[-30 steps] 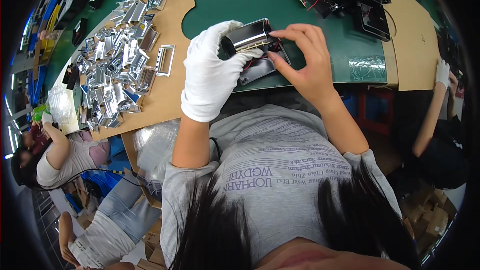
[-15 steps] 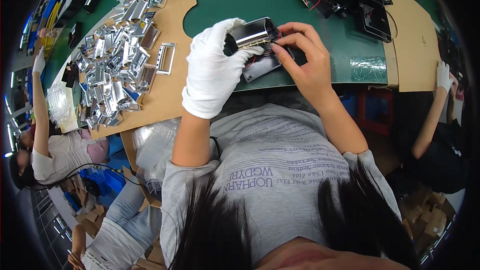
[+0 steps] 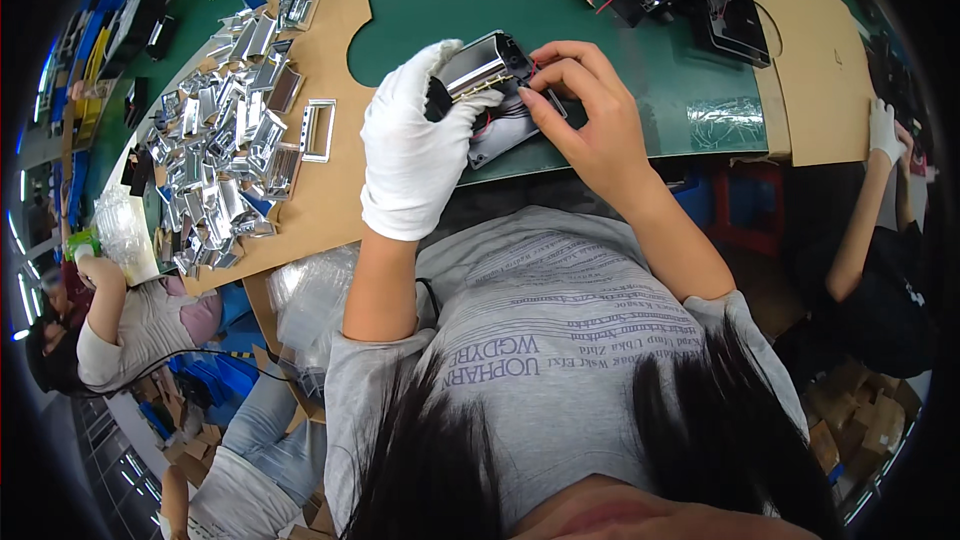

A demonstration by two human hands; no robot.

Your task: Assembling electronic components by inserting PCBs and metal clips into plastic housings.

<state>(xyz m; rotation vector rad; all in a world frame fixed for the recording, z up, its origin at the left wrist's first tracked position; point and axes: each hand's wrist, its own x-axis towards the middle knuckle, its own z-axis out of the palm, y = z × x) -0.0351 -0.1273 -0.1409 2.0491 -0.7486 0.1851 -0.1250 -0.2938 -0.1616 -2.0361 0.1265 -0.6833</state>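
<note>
A black housing (image 3: 515, 58) with a shiny silver reflector (image 3: 474, 66) inside is held between my two hands, above the near edge of the green table. My left hand (image 3: 411, 145), in a white glove, grips it from the left, its thumb by a narrow strip (image 3: 482, 89) with a row of yellowish spots. My bare right hand (image 3: 592, 115) pinches at the housing's right side, near a red wire; what lies between these fingertips is too small to make out. Beneath the strip, a grey flat part (image 3: 503, 133) with a corner hole and some wires shows.
Many shiny silver reflectors (image 3: 235, 130) are heaped on brown cardboard (image 3: 335, 175) to the left, with one silver frame (image 3: 318, 130) apart. Black housings (image 3: 725, 20) with red wires are stacked at the far right. Co-workers sit on both sides.
My view has shifted slightly, so the table and my hands appear a little further left. Both hands keep nearly the same hold on the housing. The left co-worker's arm has come down.
</note>
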